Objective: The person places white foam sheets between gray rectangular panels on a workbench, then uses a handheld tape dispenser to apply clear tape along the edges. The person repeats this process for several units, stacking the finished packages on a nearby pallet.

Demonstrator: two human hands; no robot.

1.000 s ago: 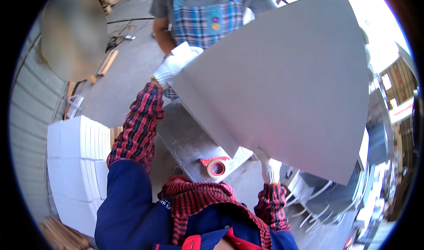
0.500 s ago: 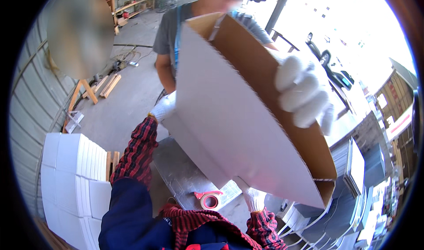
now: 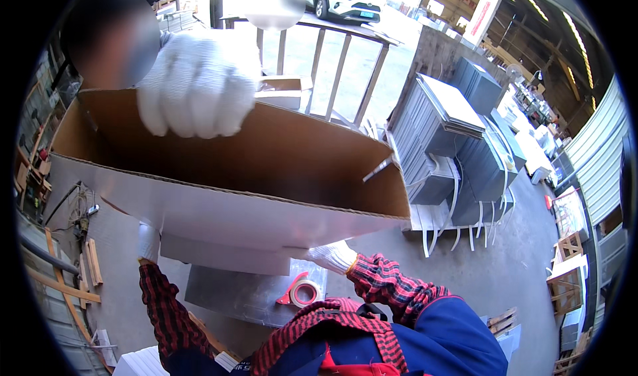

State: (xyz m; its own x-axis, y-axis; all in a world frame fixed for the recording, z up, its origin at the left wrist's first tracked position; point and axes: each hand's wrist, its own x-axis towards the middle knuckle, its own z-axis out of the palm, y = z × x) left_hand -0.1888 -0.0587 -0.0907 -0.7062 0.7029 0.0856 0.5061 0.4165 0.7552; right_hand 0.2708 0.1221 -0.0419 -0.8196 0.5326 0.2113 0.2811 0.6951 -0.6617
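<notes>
- Since half a second ago, the big open corrugated cardboard box (image 3: 226, 176) has swung from a steep tilt to nearly level, mouth up, brown inside now showing.
- Nearest, the wearer's right hand (image 3: 332, 256), in a white knit glove with a red plaid cuff, presses up under the box's near wall; fingers look curled against the board, though how tightly I cannot tell.
- Left hand (image 3: 148, 243), gloved alike, reaches under the lower left flap; its fingers are hidden behind the card, so their grip cannot be judged.
- Just below, a roll of tape on a red dispenser (image 3: 302, 293) lies on the grey metal bench (image 3: 226, 296).
- Across the box, a co-worker's white-gloved hand (image 3: 196, 87) hooks over the far rim, fingers folded inward.
- To do this well, I'd say both people should keep the box level and hold the bottom flaps square.
- Farther off stand stacks of grey flat panels (image 3: 458, 136) by a railing.
</notes>
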